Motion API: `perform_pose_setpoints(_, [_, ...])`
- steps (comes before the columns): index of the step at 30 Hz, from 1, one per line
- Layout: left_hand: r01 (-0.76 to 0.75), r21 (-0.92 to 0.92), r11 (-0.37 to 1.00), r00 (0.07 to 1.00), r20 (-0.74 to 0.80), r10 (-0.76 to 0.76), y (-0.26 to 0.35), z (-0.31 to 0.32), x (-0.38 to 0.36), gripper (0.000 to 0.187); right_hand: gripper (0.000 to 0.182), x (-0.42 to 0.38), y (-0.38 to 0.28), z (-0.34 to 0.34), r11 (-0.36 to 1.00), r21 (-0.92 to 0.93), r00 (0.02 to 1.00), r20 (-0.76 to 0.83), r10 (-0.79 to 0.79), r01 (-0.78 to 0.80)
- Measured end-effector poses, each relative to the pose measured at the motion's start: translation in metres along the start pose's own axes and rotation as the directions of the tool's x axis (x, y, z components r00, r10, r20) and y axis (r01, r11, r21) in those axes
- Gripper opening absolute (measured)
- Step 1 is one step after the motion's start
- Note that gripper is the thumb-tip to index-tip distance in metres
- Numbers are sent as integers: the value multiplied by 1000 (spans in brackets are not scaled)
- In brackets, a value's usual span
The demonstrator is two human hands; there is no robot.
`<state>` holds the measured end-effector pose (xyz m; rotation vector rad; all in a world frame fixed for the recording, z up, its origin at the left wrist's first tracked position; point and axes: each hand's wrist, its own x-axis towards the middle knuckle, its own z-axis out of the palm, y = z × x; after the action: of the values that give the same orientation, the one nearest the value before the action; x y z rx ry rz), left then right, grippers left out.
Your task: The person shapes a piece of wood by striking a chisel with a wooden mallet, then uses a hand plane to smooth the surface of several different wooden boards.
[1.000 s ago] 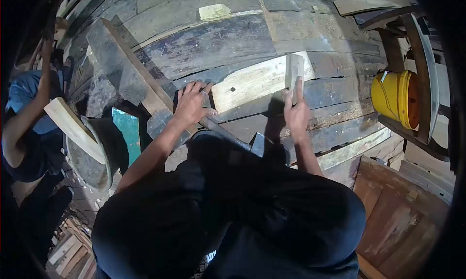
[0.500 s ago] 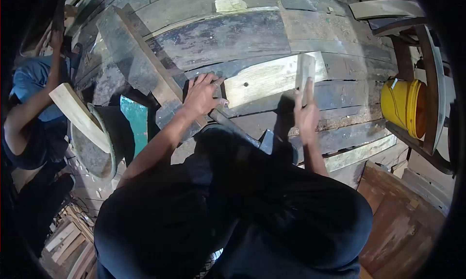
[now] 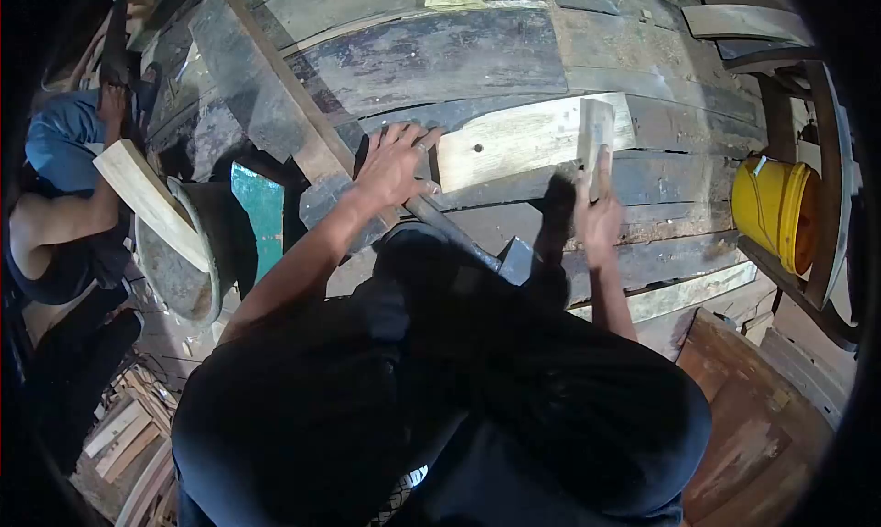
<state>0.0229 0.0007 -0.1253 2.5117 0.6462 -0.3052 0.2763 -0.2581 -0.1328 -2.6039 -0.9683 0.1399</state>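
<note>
My left hand lies with spread fingers on the boards, at the left end of a pale wooden board that has a dark hole. My right hand is wrapped round the near end of a short flat wooden block, which lies across the right part of the pale board. Between my knees and the board, a hammer rests with its head toward the right; its other end runs toward my left hand.
A thick plank slants at the left. Beyond it are a green-painted piece, a basin holding a pale plank, and a seated co-worker. A yellow bucket lies at the right, near a brown panel.
The view has shifted slightly, so most things sit a little further right. My hands keep nearly the same places on the board and block. The co-worker's arm has moved.
</note>
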Motion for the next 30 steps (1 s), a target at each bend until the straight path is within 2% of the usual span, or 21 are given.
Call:
perform_pose_setpoints(2, [-6, 29, 1000, 1000, -4, 6, -1, 1, 1, 99, 62, -24, -4, 21, 982, 148, 989, 68, -128, 117])
perform_pose_setpoints(3, [-2, 29, 1000, 1000, 1, 2, 0, 1, 2, 99, 63, -43, -27, 11, 978, 63, 946, 247, -210, 201])
perform_pose_setpoints(5, [-4, 24, 1000, 1000, 1, 4, 1, -1, 2, 99, 60, -72, -49, 15, 876, 87, 828, 293, -478, 475])
perform_pose_setpoints(8, [-21, 41, 999, 1000, -14, 22, -1, 2, -1, 99, 59, -46, -31, 2, 885, 13, 774, 480, -413, 465])
perform_pose_setpoints(10, [-22, 51, 998, 1000, -15, 22, -1, 2, 1, 100, 58, -21, 7, 5, 973, 19, 903, 368, -222, 231])
perform_pose_setpoints(11, [-24, 49, 999, 999, -24, 25, -2, 3, 1, 100, 61, -5, 8, 5, 986, -24, 975, 154, -161, 167])
perform_pose_setpoints(12, [-23, 51, 998, 999, -24, 24, -3, 3, 1, 100, 64, 7, 15, 1, 998, -42, 996, 81, -47, 51])
perform_pose_setpoints(13, [-24, 51, 998, 999, -21, 25, -2, 3, 1, 100, 64, 12, 10, -5, 997, -48, 996, 77, -51, 55])
perform_pose_setpoints(15, [-15, 53, 998, 1000, -8, 15, 1, 1, 2, 101, 65, 13, -14, -12, 983, -28, 979, 89, 181, -179])
perform_pose_setpoints(16, [-13, 51, 999, 1000, -5, 13, 2, -1, 2, 101, 64, 3, -27, -5, 952, 125, 943, 221, 247, -279])
perform_pose_setpoints(17, [-10, 49, 999, 1000, -3, 10, 1, -1, 2, 101, 61, -16, -16, 22, 980, 140, 985, 81, -152, 140])
perform_pose_setpoints(18, [-19, 33, 999, 1000, -17, 20, 0, 0, 2, 100, 59, -40, -34, 29, 967, 34, 961, 111, -254, 251])
perform_pose_setpoints(19, [-25, 31, 999, 1000, -14, 25, 1, 0, 2, 100, 60, -55, -60, 19, 948, 178, 913, 272, -304, 263])
perform_pose_setpoints(20, [-14, 40, 999, 1000, 0, 14, 3, -2, 2, 100, 60, -66, -67, 12, 943, 109, 823, 464, -328, 314])
perform_pose_setpoints(23, [-7, 39, 999, 1000, 23, 6, 1, -3, 1, 100, 62, -36, -58, -7, 922, -83, 801, 528, -282, 379])
perform_pose_setpoints(24, [-18, 40, 999, 1000, -2, 18, 0, -1, 0, 100, 64, -24, -36, -4, 935, 124, 914, 203, -351, 332])
perform_pose_setpoints(25, [-31, 39, 999, 999, -30, 32, 1, 0, -1, 99, 61, 0, -24, -15, 986, -111, 914, 400, -67, 121])
perform_pose_setpoints(26, [-13, 26, 1000, 1000, -21, 14, 3, -2, -1, 98, 61, 10, -9, -18, 990, -133, 982, 189, -13, 39])
perform_pose_setpoints(27, [-23, 21, 1000, 999, -38, 23, 4, -4, 1, 98, 61, 20, 0, -18, 989, -144, 985, 174, -18, 44])
perform_pose_setpoints(29, [-16, 5, 1000, 1000, -17, 16, 3, -3, 0, 99, 61, 30, 14, -19, 970, 170, 983, -18, 182, -176])
perform_pose_setpoints(30, [-51, -16, 999, 998, -28, 50, -2, 0, 1, 101, 64, 25, 23, 7, 959, 270, 990, -87, 108, -81])
